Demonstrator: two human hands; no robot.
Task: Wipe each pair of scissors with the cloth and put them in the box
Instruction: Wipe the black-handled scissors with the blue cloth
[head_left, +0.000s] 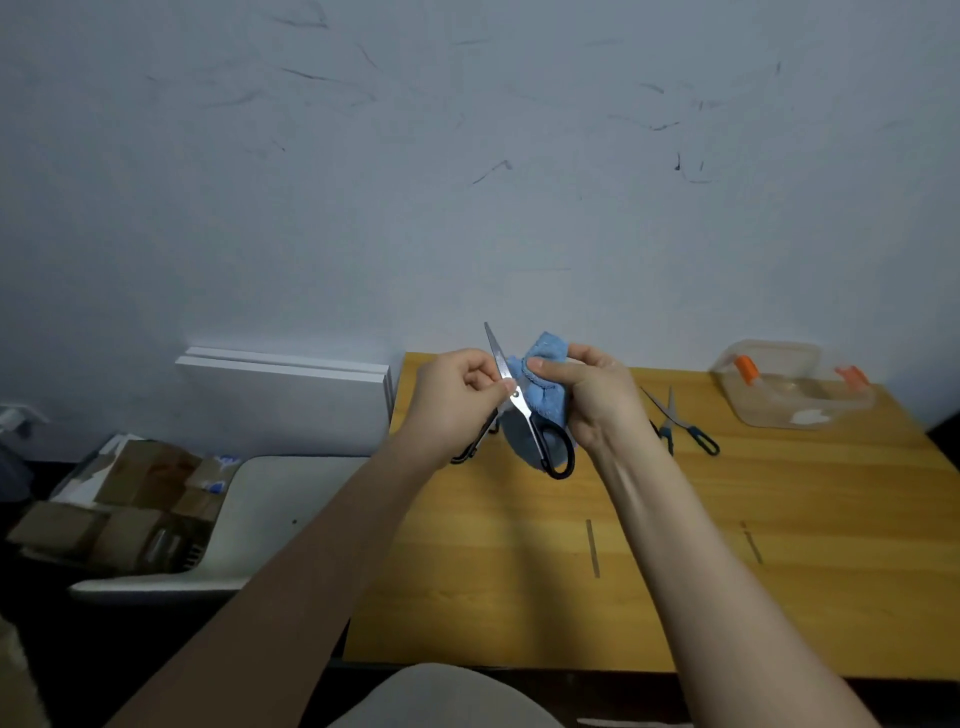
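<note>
One scissors (515, 396) blade inside left grip (453, 397)

Mostly hidden under the left hand (457, 397): a dark loop below the wrist, impossible to tell whether the second handle of the black scissors (530, 415) or a separate pair. Buried in the blue cloth (548, 402): the scissors' other blade. Covered by that cloth: the right hand (597, 400) fingers, thumb excepted. Partly masked by the right wrist: one handle of the teal scissors (683, 423). Too hazy to identify: pale contents inside the clear box (789, 387). Blurred at lower left: cardboard cartons (119, 499). Cropped by the bottom edge: both forearms.
</note>
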